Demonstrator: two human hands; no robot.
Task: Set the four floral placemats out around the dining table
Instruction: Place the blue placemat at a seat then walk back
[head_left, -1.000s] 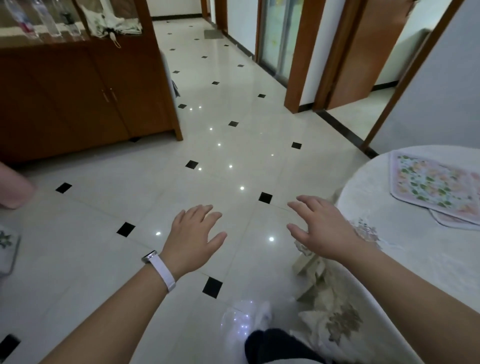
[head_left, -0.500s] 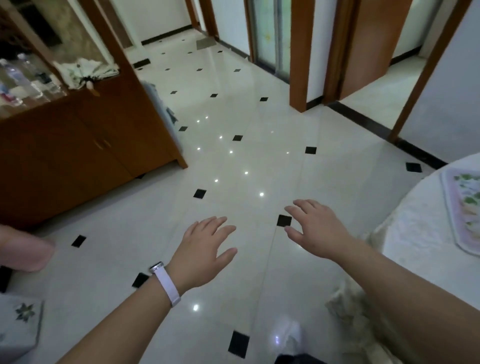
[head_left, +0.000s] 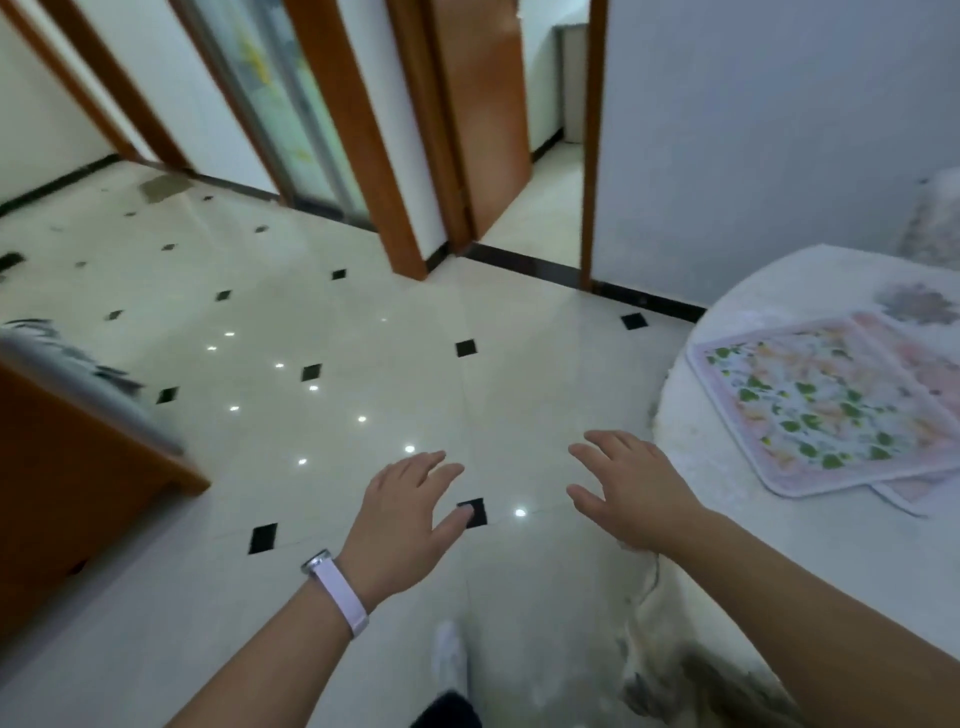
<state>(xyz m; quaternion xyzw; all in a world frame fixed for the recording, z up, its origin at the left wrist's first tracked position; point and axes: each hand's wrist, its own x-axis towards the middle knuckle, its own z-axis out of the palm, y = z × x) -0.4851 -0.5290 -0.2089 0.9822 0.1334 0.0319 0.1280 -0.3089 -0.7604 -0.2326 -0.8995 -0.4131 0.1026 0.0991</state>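
A stack of floral placemats (head_left: 826, 405) with pink borders lies near the left edge of the round dining table (head_left: 841, 545), which has a white cloth. The top mat shows green leaves and orange flowers; edges of others stick out beneath it. My left hand (head_left: 400, 525), with a white wristband, hovers over the floor with fingers apart and holds nothing. My right hand (head_left: 631, 491) is also spread and holds nothing, just left of the table edge and short of the mats.
A wooden cabinet (head_left: 67, 467) stands at the left. Wooden door frames (head_left: 363, 135) and an open door (head_left: 483, 114) are ahead, a pale wall (head_left: 753, 145) behind the table. Cream floor tiles (head_left: 337, 322) with black diamonds stretch between. My white shoe (head_left: 449, 657) shows below.
My view has swung to the right, bringing the table and the placemats back into sight. Both hands stay spread and hold nothing; the cabinet has slid toward the left edge.
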